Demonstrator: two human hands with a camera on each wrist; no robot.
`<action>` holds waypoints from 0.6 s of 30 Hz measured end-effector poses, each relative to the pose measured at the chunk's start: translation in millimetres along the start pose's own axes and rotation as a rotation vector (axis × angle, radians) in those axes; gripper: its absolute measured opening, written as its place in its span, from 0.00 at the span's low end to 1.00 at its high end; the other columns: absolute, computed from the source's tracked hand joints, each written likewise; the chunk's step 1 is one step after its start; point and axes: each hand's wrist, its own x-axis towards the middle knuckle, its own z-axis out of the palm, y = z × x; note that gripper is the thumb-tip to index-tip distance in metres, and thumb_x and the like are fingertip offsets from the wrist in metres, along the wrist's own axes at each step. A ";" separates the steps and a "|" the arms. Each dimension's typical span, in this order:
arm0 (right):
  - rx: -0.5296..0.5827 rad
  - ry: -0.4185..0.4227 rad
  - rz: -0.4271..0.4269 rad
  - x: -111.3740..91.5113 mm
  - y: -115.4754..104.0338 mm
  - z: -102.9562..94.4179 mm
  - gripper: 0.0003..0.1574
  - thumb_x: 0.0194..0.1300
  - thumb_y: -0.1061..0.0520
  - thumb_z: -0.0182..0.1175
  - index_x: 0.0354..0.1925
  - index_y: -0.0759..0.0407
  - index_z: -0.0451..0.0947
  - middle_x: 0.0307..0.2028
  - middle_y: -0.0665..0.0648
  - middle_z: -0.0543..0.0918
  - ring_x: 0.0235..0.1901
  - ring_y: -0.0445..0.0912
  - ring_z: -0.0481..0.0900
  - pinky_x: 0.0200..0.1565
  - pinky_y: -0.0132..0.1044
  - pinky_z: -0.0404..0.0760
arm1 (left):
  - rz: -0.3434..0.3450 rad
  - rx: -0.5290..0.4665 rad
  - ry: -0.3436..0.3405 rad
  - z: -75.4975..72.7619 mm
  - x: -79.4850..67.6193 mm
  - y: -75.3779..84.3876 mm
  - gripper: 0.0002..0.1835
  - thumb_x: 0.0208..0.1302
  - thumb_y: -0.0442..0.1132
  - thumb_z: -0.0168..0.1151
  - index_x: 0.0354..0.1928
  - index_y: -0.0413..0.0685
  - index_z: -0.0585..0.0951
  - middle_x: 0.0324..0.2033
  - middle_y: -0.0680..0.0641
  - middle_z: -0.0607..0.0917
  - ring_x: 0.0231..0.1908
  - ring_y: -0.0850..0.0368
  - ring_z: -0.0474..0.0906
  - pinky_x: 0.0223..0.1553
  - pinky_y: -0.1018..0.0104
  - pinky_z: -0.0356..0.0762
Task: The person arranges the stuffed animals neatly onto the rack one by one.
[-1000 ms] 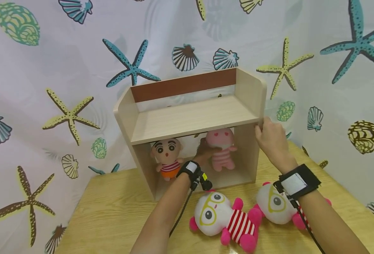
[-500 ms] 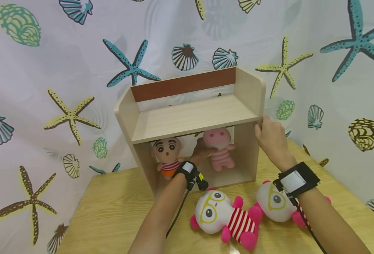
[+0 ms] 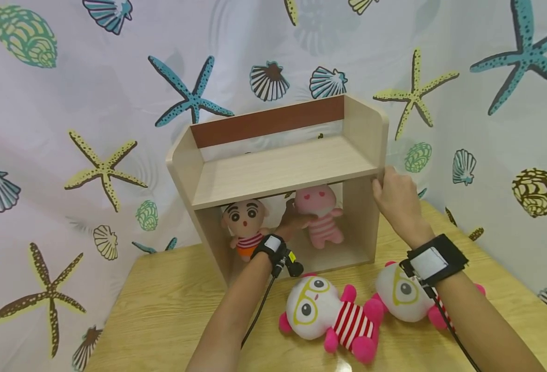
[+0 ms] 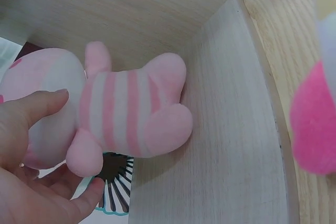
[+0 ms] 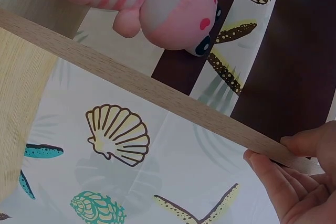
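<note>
A small wooden shelf (image 3: 280, 170) stands on the table, with a pink striped plush toy (image 3: 322, 226) upright in the right part of its lower compartment. My left hand (image 3: 294, 219) holds this toy at the head; in the left wrist view its thumb (image 4: 47, 104) lies across the front and the other fingers reach behind. To the left, inside the same compartment, sits a plush boy doll (image 3: 245, 225) in a striped top and orange shorts, partly covered by my left wrist. My right hand (image 3: 397, 199) grips the front edge of the shelf's right side panel (image 5: 157, 90).
Two panda plush toys with yellow glasses lie on the table in front of the shelf: one panda (image 3: 317, 305) in full view, the other panda (image 3: 401, 294) partly behind my right forearm. A shell-patterned curtain (image 3: 115, 77) hangs behind. Cables run from both wrist straps.
My left hand and the pink plush toy have shifted slightly to the left, towards the boy doll. My right hand keeps its grip on the shelf's side.
</note>
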 end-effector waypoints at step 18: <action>0.010 0.031 0.004 1.5 -1.7 0.5 0.18 0.69 0.64 0.57 0.41 0.85 0.72 0.28 0.80 0.78 0.26 0.72 0.80 0.24 0.59 0.76 | 0.022 0.024 0.112 -20.3 -41.1 13.7 0.53 0.53 0.36 0.73 0.77 0.46 0.51 0.70 0.29 0.59 0.70 0.39 0.58 0.66 0.51 0.61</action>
